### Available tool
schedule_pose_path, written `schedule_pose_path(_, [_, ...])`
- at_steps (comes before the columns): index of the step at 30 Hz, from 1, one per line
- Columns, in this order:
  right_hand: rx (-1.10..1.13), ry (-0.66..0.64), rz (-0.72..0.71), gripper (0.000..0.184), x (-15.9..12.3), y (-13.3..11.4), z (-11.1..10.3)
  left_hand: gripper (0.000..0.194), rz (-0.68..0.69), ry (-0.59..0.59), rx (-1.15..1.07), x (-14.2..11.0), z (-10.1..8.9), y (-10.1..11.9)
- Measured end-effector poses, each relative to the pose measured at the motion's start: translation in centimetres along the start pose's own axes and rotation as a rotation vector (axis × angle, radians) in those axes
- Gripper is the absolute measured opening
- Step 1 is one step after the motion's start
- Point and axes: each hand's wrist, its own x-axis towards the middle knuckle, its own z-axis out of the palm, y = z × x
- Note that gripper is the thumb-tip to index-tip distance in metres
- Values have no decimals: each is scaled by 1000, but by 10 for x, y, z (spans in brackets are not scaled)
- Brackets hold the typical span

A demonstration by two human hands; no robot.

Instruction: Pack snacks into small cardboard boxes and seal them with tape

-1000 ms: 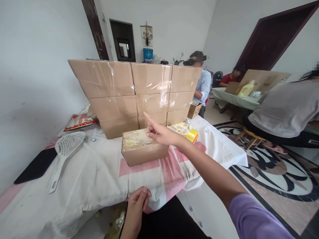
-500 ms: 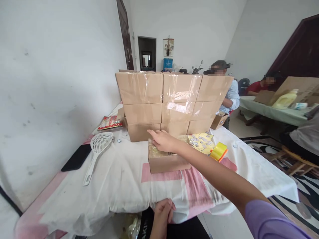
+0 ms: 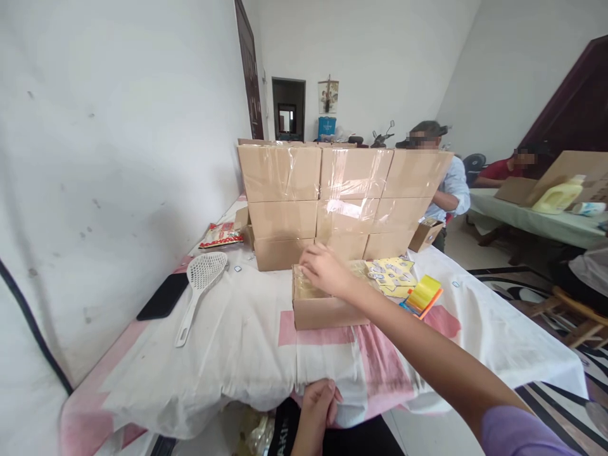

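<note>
On the table lies a small cardboard box (image 3: 331,313) with clear, yellowish tape across its top. My right hand (image 3: 325,269) is over the left end of that top, its fingers bent and drawn together; whatever may be between the fingertips is hidden. By the table's front edge, above my lap, my left hand (image 3: 319,405) is closed, with nothing visible in it. Right of the box is a yellow tape dispenser (image 3: 425,294) with orange edges, beside a yellow patterned sheet (image 3: 392,275).
A wall of stacked, taped cardboard boxes (image 3: 285,218) stands behind the small box. To the left lie a white slotted scoop (image 3: 205,272), a black phone-like slab (image 3: 164,296) and a red-white packet (image 3: 221,235). A person (image 3: 453,183) sits beyond the right corner near a small open box (image 3: 424,235).
My right hand's index finger, stretched out before, is now bent in with the others. The whole view has shifted slightly. My left hand stays closed by the table edge.
</note>
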Motion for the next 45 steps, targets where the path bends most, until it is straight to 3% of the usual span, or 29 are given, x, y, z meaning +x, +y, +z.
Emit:
schedule_pose_path(3, [66, -35, -110, 28, -23, -9, 6, 72, 9, 0, 11, 3, 0, -3])
schedule_pose_path(7, [-21, -28, -87, 44, -43, -20, 22, 73, 8, 19, 39, 4, 1, -5])
schedule_pose_path(14, [-63, -28, -53, 34, -43, -36, 37, 71, 16, 63, 116, -2, 6, -4])
schedule_pose_path(18, [10, 2, 9, 39, -59, -38, 26, 71, 8, 56, 165, -3, 4, -8])
schedule_pose_path(20, [51, 67, 84, 63, -72, -20, 9, 71, -6, 45, 187, -2, 2, -14])
schedule_pose_path(22, [90, 57, 167, 95, -83, 13, -12, 73, -32, 26, 207, 0, -1, -21])
schedule_pose_path(25, [219, -315, 218, 122, -89, 76, -38, 77, -81, -21, 239, 4, -6, -30])
schedule_pose_path(27, [319, -497, 250, 124, -91, 109, -46, 76, -109, -49, 264, 7, -8, -31])
schedule_pose_path(30, [461, -543, 190, 117, -102, 131, -44, 71, -135, -62, 304, 11, -10, -27])
schedule_pose_path(33, [579, -383, 160, 119, -126, 129, -28, 67, -149, -57, 335, 12, -10, -22])
schedule_pose_path(37, [731, -40, 251, 126, -157, 115, 2, 67, -163, -32, 366, 9, -7, -21])
schedule_pose_path(40, [791, 213, 260, 117, -167, 100, 17, 68, -177, -7, 403, 7, -5, -22])
schedule_pose_path(42, [826, 352, 285, 106, -172, 95, 15, 68, -186, 10, 435, 7, -4, -22])
schedule_pose_path(45, [893, 597, 400, 90, -185, 104, -9, 66, -193, 42, 482, 11, -2, -21])
